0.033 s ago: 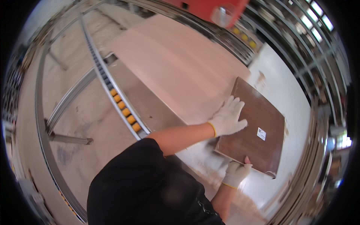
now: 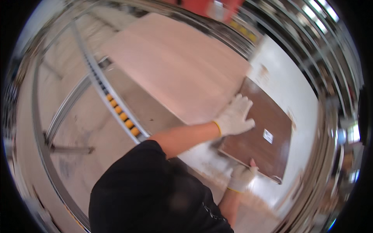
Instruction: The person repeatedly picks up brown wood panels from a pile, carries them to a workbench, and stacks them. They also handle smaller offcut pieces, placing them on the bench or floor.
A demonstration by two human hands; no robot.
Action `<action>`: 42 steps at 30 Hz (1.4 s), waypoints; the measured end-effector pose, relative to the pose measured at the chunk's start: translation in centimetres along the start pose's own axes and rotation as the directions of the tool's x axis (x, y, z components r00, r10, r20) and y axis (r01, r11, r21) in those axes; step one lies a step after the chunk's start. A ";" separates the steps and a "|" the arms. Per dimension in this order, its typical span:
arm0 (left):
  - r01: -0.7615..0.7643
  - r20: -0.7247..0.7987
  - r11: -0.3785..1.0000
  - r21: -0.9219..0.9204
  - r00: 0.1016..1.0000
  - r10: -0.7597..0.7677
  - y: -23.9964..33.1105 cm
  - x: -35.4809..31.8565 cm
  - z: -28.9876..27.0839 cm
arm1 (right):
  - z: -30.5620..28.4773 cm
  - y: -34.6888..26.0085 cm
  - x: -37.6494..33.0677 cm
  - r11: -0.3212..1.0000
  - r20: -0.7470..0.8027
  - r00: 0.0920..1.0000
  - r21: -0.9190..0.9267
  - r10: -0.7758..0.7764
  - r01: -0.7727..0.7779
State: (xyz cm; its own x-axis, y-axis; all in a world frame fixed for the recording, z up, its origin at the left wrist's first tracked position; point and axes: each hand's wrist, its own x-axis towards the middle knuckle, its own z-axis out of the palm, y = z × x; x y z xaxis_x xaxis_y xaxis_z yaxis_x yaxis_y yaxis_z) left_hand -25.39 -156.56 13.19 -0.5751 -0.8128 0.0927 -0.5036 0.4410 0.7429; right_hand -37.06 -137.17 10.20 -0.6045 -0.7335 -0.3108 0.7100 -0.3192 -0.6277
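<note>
A dark brown wooden panel [image 2: 259, 134] with a small white label [image 2: 268, 136] lies over a white surface at the right. My left hand [image 2: 235, 116], in a pale glove with a yellow cuff, rests with fingers spread on the panel's left part. At the panel's near edge is my right hand [image 2: 241, 178], gloved too, its thumb on top and its other fingers hidden underneath, gripping that edge. Left of the brown panel, close to its far left corner, lies a large pinkish-tan board [image 2: 175, 64].
A metal roller rail [image 2: 103, 85] with yellow and dark rollers runs along the left. Red equipment [image 2: 211, 9] stands at the far side. The white surface [image 2: 279, 66] bears brown smudges. Metal racks [image 2: 307, 42] line the far right.
The whole view shifts slightly, so the boards and rail sit a little further left and up. Both hands keep their places on the brown panel.
</note>
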 end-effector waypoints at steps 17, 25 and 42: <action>-0.298 0.111 0.728 0.617 0.949 0.294 0.5 -0.6 7.7 | -8.8 -23.3 -7.0 -0.216 -0.128 0.794 -0.926 -0.594 -0.310; -0.644 0.307 0.608 0.464 0.761 0.572 -0.8 6.5 8.6 | -23.8 -29.6 4.7 -0.452 -0.189 0.714 -0.658 -0.674 -0.602; -0.630 0.455 0.609 0.482 0.774 0.441 9.5 7.6 16.4 | -15.9 -15.6 -25.6 0.636 -0.240 0.962 -0.765 -0.133 -0.103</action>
State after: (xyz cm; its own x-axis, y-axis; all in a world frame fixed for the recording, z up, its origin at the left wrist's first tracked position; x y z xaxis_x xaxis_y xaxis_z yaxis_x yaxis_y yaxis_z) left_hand -45.09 -152.32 10.08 -0.9603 -0.2615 0.0975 -0.2549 0.9641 0.0748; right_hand -38.41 -103.90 16.56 -0.7627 -0.5186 -0.3864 0.2377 0.3309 -0.9132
